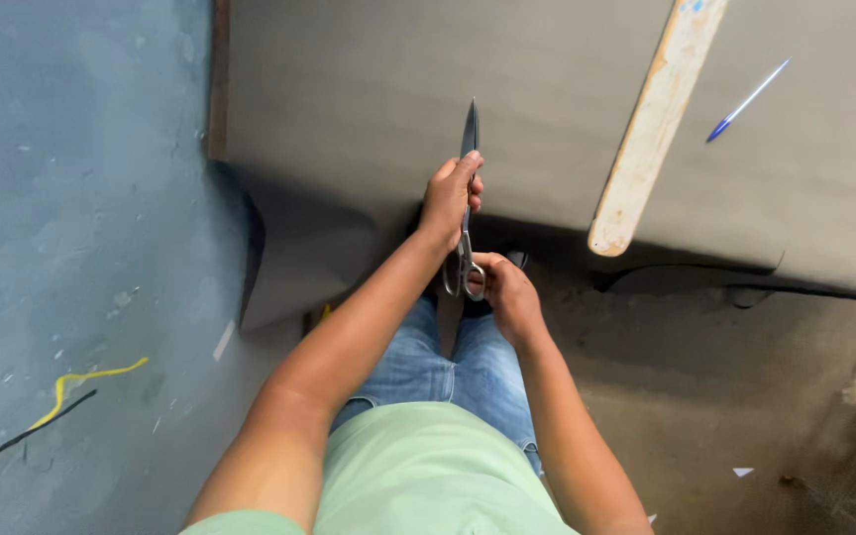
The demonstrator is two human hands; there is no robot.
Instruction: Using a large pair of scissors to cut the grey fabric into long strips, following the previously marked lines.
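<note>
The scissors (467,213) lie at the near edge of the counter (349,89), blades pointing away from the person over the grey sheet (547,109) that covers it. The blades appear closed or nearly so, forming a single narrow point.

The left hand (451,193) is wrapped around the scissors near the pivot — grip closed on the shank, fingers curled over the metal. The right hand (502,287) is at the handle loops, fingers passed into or around them; its grip is closed on the handles. Both hands therefore hold the same tool, one steadying, one driving.

Judged step: the tool is being set or aligned at the sheet's edge, with the cut at or just inside its start. No cut line is visible, so progress cannot be confirmed.

The next move would call for the blades to open, the lower blade to pass under the sheet, and the left hand to clear the blade path before closing.

Further out: a pale wooden straightedge (651,129) lies diagonally on the sheet, well right of the hands, overhanging the near edge. A blue pen (748,99) rests beyond it. On the floor (71,248) at left lies a yellow strip (86,381) — apart from the work.
</note>
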